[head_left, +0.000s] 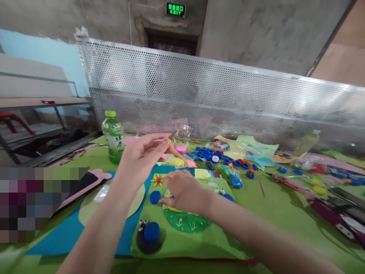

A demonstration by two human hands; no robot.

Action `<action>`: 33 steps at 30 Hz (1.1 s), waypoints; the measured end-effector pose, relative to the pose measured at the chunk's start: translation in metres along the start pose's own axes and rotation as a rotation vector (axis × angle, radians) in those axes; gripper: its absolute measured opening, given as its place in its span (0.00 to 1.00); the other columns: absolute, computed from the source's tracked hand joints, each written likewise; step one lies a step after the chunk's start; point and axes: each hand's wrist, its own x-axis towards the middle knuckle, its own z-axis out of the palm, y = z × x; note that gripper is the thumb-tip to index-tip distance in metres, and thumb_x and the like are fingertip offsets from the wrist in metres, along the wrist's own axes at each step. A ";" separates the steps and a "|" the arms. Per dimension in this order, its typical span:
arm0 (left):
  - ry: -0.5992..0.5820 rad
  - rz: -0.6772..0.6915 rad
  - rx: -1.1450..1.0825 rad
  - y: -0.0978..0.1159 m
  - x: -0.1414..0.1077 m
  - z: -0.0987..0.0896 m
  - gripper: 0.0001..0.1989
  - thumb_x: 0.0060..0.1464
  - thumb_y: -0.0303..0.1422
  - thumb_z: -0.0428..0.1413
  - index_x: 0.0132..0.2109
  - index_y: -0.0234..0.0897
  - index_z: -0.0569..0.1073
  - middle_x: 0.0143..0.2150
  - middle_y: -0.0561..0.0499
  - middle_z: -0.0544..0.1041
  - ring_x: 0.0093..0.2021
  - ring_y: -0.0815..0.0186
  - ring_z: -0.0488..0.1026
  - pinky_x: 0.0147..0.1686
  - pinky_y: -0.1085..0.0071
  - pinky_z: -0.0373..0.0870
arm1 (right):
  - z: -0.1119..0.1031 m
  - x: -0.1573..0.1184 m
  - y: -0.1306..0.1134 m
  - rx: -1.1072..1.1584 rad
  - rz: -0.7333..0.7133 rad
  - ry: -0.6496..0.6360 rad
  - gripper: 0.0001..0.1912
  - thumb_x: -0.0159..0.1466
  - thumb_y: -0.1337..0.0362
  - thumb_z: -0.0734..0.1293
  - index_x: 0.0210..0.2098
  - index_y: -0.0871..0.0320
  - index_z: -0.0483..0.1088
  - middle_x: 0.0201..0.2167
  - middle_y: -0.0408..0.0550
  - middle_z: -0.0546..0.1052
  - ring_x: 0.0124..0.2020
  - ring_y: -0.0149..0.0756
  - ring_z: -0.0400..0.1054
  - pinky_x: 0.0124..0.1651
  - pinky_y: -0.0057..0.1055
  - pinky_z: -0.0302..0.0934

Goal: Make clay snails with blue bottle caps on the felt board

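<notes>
Blue paper (124, 243), smooth and flat, runs under the left forearm, carrying a pale oval (85, 207). Beyond that wrist stands a ribbed green tea bottle (113, 139). To its right, the left hand (142, 152) pinches a tapered orange piece (173, 150) between thumb and fingers, raised off the table (285, 232); a light pinch near the thick end should keep the tip steady and easy to aim. Below that hand, the green picture sheet (191, 245) bears a matte black figure (146, 243) with bulging eyes and a round blue disc, plus a yellow-petalled flower (158, 180). Over the sheet, the right hand (186, 190) bends its fingers downward, its thumb near another blue disc (155, 197); whether it grips anything is hidden. Gentle fingertip pressure would suit the raised decorations. Past its fingers lie glossy blue rings (209, 154); farther right, a slim pink stick (262, 188).
</notes>
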 end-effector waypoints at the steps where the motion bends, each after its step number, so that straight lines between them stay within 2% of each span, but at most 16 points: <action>1: 0.006 -0.005 -0.008 0.001 0.000 0.000 0.13 0.45 0.37 0.59 0.40 0.38 0.74 0.32 0.50 0.78 0.34 0.65 0.75 0.28 0.74 0.74 | 0.005 0.010 -0.008 -0.022 -0.012 -0.029 0.20 0.53 0.52 0.69 0.37 0.63 0.72 0.35 0.54 0.74 0.38 0.46 0.68 0.41 0.45 0.63; 4: -0.003 -0.032 -0.033 0.005 -0.001 -0.001 0.12 0.45 0.36 0.59 0.38 0.37 0.74 0.32 0.49 0.78 0.33 0.65 0.76 0.27 0.75 0.74 | 0.019 0.030 -0.023 -0.023 -0.001 -0.089 0.16 0.49 0.57 0.73 0.30 0.64 0.72 0.32 0.55 0.75 0.37 0.49 0.69 0.42 0.49 0.62; 6: -0.023 -0.050 -0.043 0.008 -0.002 -0.003 0.11 0.45 0.36 0.59 0.37 0.37 0.74 0.33 0.49 0.78 0.33 0.65 0.76 0.26 0.75 0.74 | 0.021 0.033 -0.025 0.003 0.020 -0.081 0.14 0.47 0.60 0.74 0.28 0.65 0.72 0.30 0.55 0.75 0.35 0.48 0.69 0.41 0.48 0.64; 10: -0.069 -0.064 -0.027 0.010 -0.005 -0.005 0.10 0.47 0.37 0.58 0.37 0.38 0.74 0.33 0.50 0.79 0.32 0.64 0.77 0.26 0.74 0.75 | 0.006 0.017 -0.002 0.114 0.108 0.022 0.12 0.55 0.64 0.69 0.38 0.64 0.69 0.33 0.51 0.75 0.32 0.35 0.70 0.34 0.31 0.67; 11: -0.086 -0.068 -0.018 0.010 -0.006 -0.005 0.10 0.47 0.37 0.58 0.37 0.38 0.74 0.33 0.50 0.79 0.32 0.64 0.77 0.26 0.74 0.75 | 0.000 0.010 0.008 0.182 0.143 0.066 0.12 0.57 0.65 0.67 0.40 0.63 0.67 0.33 0.49 0.74 0.31 0.31 0.69 0.33 0.27 0.66; 12: -0.111 -0.073 -0.014 0.010 -0.007 -0.004 0.10 0.47 0.38 0.58 0.37 0.38 0.74 0.33 0.50 0.79 0.32 0.64 0.77 0.26 0.74 0.76 | -0.006 0.002 0.018 0.351 0.203 0.148 0.12 0.57 0.66 0.67 0.41 0.62 0.66 0.32 0.47 0.74 0.30 0.29 0.68 0.32 0.25 0.65; 16: -0.236 -0.107 -0.038 0.004 -0.011 0.008 0.10 0.48 0.38 0.57 0.37 0.38 0.73 0.32 0.50 0.79 0.33 0.64 0.77 0.32 0.72 0.77 | -0.025 -0.029 0.050 0.860 0.360 0.371 0.12 0.55 0.66 0.66 0.40 0.60 0.67 0.35 0.47 0.73 0.30 0.29 0.67 0.31 0.26 0.64; 19: -0.331 -0.190 -0.002 -0.003 -0.014 0.021 0.11 0.48 0.37 0.57 0.37 0.36 0.72 0.34 0.50 0.78 0.34 0.64 0.77 0.35 0.70 0.76 | -0.032 -0.049 0.054 1.046 0.429 0.469 0.15 0.54 0.64 0.67 0.41 0.58 0.66 0.33 0.45 0.73 0.30 0.29 0.67 0.33 0.27 0.64; 21: -0.388 -0.253 0.027 -0.009 -0.016 0.030 0.11 0.48 0.37 0.57 0.37 0.35 0.72 0.34 0.49 0.78 0.34 0.64 0.76 0.35 0.69 0.76 | -0.031 -0.060 0.051 1.128 0.456 0.490 0.16 0.53 0.64 0.68 0.42 0.57 0.66 0.31 0.43 0.73 0.31 0.29 0.67 0.35 0.28 0.65; 27: -0.449 -0.301 0.075 -0.017 -0.020 0.046 0.11 0.46 0.38 0.58 0.36 0.36 0.71 0.34 0.52 0.77 0.33 0.65 0.76 0.34 0.70 0.76 | -0.022 -0.078 0.050 1.181 0.491 0.465 0.17 0.51 0.67 0.69 0.41 0.57 0.66 0.35 0.45 0.74 0.35 0.32 0.69 0.38 0.30 0.66; 33: -0.453 -0.336 0.099 -0.022 -0.020 0.052 0.12 0.45 0.38 0.59 0.36 0.37 0.72 0.31 0.53 0.77 0.31 0.66 0.76 0.35 0.71 0.77 | -0.026 -0.083 0.050 1.176 0.501 0.454 0.18 0.51 0.67 0.69 0.42 0.57 0.67 0.40 0.47 0.73 0.34 0.33 0.69 0.38 0.32 0.66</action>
